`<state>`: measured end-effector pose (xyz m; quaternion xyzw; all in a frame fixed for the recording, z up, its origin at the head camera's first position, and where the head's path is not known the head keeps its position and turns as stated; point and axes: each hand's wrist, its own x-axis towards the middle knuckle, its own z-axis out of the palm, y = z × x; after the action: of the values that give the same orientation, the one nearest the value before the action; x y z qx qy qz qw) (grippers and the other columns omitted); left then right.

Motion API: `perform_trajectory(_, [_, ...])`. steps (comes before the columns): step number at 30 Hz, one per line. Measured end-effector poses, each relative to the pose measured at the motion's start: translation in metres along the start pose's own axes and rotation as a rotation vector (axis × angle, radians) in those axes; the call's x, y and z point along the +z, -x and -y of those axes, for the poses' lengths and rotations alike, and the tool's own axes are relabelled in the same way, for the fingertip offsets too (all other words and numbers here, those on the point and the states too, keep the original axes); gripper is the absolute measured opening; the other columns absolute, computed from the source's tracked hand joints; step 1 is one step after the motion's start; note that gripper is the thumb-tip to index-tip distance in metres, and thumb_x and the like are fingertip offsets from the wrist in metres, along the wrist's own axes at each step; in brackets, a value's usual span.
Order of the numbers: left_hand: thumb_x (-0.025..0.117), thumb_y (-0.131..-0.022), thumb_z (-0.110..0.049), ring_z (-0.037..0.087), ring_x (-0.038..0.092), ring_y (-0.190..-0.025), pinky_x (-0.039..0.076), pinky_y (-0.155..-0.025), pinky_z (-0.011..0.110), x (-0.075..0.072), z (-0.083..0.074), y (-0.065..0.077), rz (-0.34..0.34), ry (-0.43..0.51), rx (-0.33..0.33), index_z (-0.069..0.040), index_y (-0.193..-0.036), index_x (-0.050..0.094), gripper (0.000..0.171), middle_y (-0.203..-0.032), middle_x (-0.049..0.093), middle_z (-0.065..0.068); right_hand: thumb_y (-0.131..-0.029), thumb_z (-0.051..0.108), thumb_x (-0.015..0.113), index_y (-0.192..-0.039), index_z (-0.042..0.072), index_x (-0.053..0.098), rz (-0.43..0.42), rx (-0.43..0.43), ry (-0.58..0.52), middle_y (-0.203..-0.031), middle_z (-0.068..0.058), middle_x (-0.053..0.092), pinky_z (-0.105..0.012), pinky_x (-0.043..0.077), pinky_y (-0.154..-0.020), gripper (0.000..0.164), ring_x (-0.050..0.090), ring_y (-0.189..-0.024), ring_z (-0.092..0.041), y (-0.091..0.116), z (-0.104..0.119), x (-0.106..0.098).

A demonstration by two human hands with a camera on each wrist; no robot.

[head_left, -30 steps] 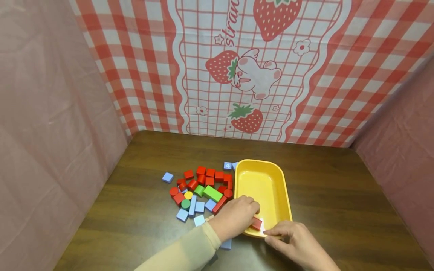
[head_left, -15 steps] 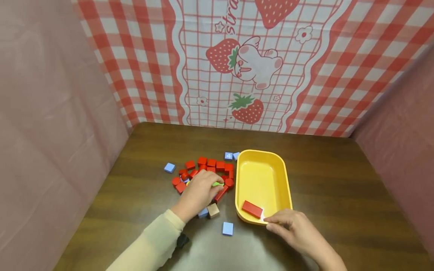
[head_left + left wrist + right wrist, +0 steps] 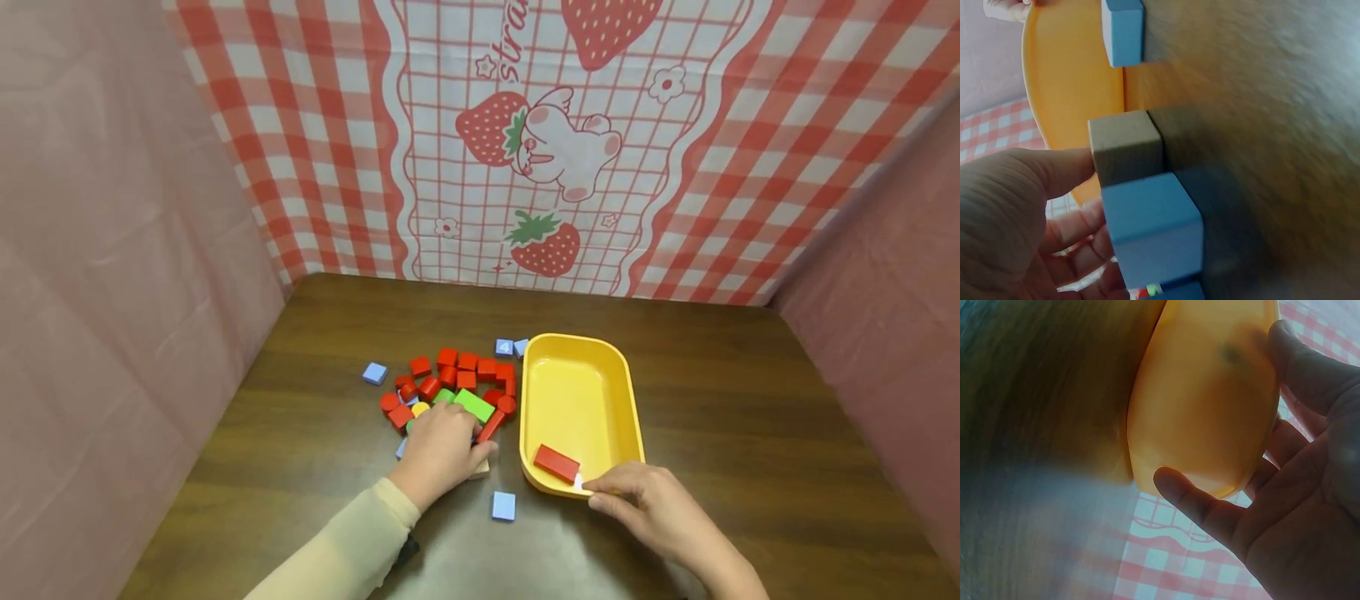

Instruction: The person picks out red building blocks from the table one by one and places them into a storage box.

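My left hand reaches low over the near side of a heap of toy blocks. In the left wrist view, its thumb touches a plain wooden block, while its loosely bent fingers lie beside a blue block. Both blocks rest on the table, and part of the fingers is hidden. My right hand pinches the near right rim of a yellow tray, thumb on the outside wall. Inside that tray lies one red rectangular block. A green block sits just beyond my left fingers.
Several red blocks make up the heap's far side. Single blue blocks lie at the left and in front. A blue block marked 4 stands by the tray's far left corner. A strawberry-print cloth hangs behind the table.
My left hand has let go of the red block in the tray, moved left over the heap, then drawn slightly nearer, uncovering the green block. The right hand keeps its hold on the rim.
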<state>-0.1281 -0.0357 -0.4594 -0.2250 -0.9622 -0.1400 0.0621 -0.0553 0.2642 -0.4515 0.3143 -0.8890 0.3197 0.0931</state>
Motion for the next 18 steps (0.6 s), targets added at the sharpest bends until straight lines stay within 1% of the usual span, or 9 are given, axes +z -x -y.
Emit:
perform_trajectory(2, [0.075, -0.083, -0.046, 0.016, 0.048, -0.064, 0.043, -0.05, 0.03, 0.0, -0.002, -0.001, 0.007, 0.004, -0.037, -0.02, -0.053, 0.057, 0.043, -0.059, 0.05, -0.004, -0.078, 0.012, 0.083, -0.095, 0.021, 0.078, -0.001, 0.001, 0.004, -0.089, 0.016, 0.07, -0.03, 0.057, -0.065, 0.02, 0.062, -0.08, -0.004, -0.001, 0.001, 0.0])
perform_trajectory(4, [0.073, -0.083, -0.041, 0.016, 0.047, -0.059, 0.041, -0.044, 0.029, 0.0, -0.005, -0.002, 0.015, 0.005, -0.072, -0.021, -0.047, 0.05, 0.047, -0.054, 0.047, -0.005, -0.077, 0.012, 0.083, -0.094, 0.021, 0.078, -0.005, -0.002, 0.008, -0.088, 0.016, 0.07, -0.031, 0.057, -0.064, 0.02, 0.062, -0.08, -0.004, 0.0, 0.001, 0.001])
perform_trajectory(6, [0.073, -0.083, -0.036, 0.015, 0.046, -0.054, 0.039, -0.04, 0.027, 0.0, -0.008, -0.002, 0.025, 0.006, -0.103, -0.021, -0.045, 0.048, 0.048, -0.05, 0.045, -0.005, -0.077, 0.011, 0.083, -0.094, 0.02, 0.078, -0.011, -0.008, 0.009, -0.088, 0.016, 0.07, -0.03, 0.057, -0.065, 0.021, 0.062, -0.081, -0.004, 0.002, 0.001, 0.002])
perform_trajectory(9, [0.073, -0.082, -0.03, 0.013, 0.044, -0.049, 0.037, -0.037, 0.025, 0.0, -0.011, 0.0, 0.031, 0.027, -0.134, -0.02, -0.044, 0.047, 0.047, -0.046, 0.042, -0.006, -0.075, 0.01, 0.084, -0.094, 0.021, 0.078, -0.028, -0.03, 0.022, -0.089, 0.016, 0.07, -0.025, 0.055, -0.067, 0.023, 0.062, -0.08, -0.004, 0.005, 0.001, 0.004])
perform_trajectory(12, [0.072, -0.081, -0.026, 0.012, 0.044, -0.05, 0.034, -0.037, 0.024, -0.001, -0.011, 0.004, 0.012, 0.061, -0.128, -0.02, -0.045, 0.047, 0.045, -0.046, 0.04, -0.006, -0.074, 0.009, 0.084, -0.094, 0.021, 0.077, -0.049, -0.053, 0.042, -0.088, 0.016, 0.07, -0.021, 0.052, -0.069, 0.024, 0.062, -0.079, -0.004, 0.007, 0.001, 0.006])
perform_trajectory(15, [0.072, -0.081, -0.024, 0.012, 0.045, -0.052, 0.036, -0.039, 0.025, -0.006, -0.009, 0.007, -0.042, 0.064, -0.104, -0.019, -0.052, 0.054, 0.034, -0.052, 0.045, -0.005, -0.073, 0.009, 0.085, -0.093, 0.022, 0.078, -0.058, -0.05, 0.06, -0.088, 0.017, 0.07, -0.025, 0.054, -0.068, 0.025, 0.062, -0.08, -0.004, 0.007, 0.001, 0.006])
perform_trajectory(18, [0.07, -0.083, -0.025, 0.012, 0.046, -0.054, 0.039, -0.042, 0.026, -0.013, -0.007, 0.009, -0.088, 0.047, -0.087, -0.017, -0.064, 0.06, 0.024, -0.06, 0.05, -0.005, -0.074, 0.01, 0.084, -0.093, 0.022, 0.078, -0.057, -0.042, 0.071, -0.088, 0.016, 0.07, -0.032, 0.056, -0.067, 0.024, 0.062, -0.08, -0.004, 0.005, 0.002, 0.004])
